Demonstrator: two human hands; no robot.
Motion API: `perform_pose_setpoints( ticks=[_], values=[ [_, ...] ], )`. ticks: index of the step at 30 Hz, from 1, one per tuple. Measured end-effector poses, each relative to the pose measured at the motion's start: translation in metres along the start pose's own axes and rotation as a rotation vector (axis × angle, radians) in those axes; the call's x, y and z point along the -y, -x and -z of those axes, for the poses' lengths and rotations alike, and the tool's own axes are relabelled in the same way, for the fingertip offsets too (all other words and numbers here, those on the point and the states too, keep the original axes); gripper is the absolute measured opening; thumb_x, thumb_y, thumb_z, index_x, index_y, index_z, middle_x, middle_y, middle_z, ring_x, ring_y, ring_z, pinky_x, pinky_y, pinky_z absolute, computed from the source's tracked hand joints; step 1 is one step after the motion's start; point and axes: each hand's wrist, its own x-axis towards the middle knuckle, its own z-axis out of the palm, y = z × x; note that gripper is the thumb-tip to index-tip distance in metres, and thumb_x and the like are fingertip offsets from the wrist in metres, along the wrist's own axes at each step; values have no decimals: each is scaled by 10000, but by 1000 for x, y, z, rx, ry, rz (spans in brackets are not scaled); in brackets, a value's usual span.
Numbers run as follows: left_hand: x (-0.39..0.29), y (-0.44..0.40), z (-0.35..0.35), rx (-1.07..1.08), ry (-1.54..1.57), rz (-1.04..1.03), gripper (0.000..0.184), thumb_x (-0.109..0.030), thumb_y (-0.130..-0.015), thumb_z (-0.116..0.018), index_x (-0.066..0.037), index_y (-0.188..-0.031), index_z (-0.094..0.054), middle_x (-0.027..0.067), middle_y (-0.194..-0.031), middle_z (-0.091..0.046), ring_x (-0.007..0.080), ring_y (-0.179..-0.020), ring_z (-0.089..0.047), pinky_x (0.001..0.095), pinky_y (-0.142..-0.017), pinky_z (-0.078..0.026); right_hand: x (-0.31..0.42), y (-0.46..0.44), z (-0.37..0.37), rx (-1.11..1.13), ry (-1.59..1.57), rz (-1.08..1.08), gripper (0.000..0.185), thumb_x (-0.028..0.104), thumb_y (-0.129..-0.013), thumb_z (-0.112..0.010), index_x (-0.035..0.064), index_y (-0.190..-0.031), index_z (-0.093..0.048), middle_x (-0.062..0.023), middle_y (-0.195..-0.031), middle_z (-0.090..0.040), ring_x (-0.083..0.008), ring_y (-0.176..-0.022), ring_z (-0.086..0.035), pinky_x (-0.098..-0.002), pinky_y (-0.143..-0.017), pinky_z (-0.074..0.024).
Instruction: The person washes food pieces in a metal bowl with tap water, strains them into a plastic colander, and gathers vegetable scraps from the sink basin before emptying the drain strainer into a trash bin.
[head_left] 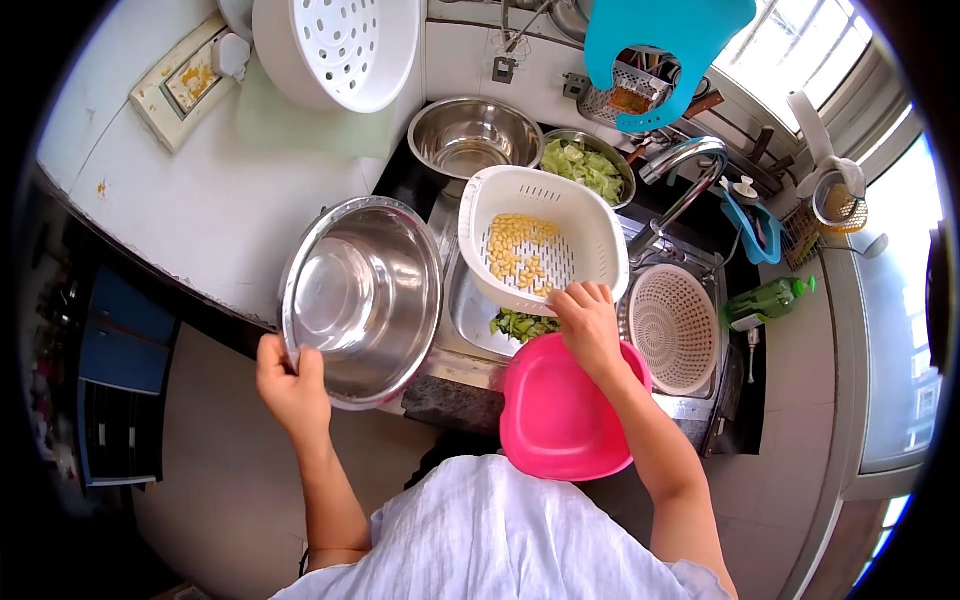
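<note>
My left hand (294, 390) pinches the rim of a large stainless steel basin (375, 300), which is tilted and has nothing in it. My right hand (588, 320) has its fingers on the near rim of a white colander (590, 240). Yellow beans or kernels (520, 240), too small to name surely, lie across the colander's slotted bottom. Below my right forearm, a bright pink basin (565, 415) sits at the counter edge, close to my body. Chopped green leaves (523, 324) show in the sink, partly hidden beneath the colander.
A steel bowl (470, 135) and a bowl of cut lettuce (583, 170) stand behind the sink. The curved faucet (685, 190) rises at the right, near a beige basket (676, 330) and a green bottle (765, 303). A white perforated basket (345, 50) hangs upper left.
</note>
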Motion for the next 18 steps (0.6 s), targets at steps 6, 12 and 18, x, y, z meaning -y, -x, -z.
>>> perform_pose_setpoints(
  ticks=[6,12,18],
  values=[
    [-24,13,49,-68,-8,58,175,24,-776,-523,-40,-697,-381,-30,-659,-388,40,-616,-335,194,-557,-303,32,-1,-84,323,-303,-84,148,-29,-726,-549,89,-813,-569,-55,-792,-582,-259,-836,-531,-364,-718,-377],
    [-20,14,57,-113,18,77,195,29,-777,-522,-48,-692,-364,-32,-656,-375,37,-608,-319,197,-542,-288,24,-20,-54,213,-179,-6,203,-31,-660,-554,90,-822,-561,-35,-781,-548,-260,-834,-514,-369,-707,-379],
    [-16,13,58,-103,25,82,208,22,-778,-528,-51,-689,-355,-38,-647,-358,30,-595,-304,192,-525,-270,47,-7,-47,211,-111,27,222,-14,-650,-579,101,-839,-564,-24,-782,-539,-227,-834,-518,-348,-721,-381]
  ],
)
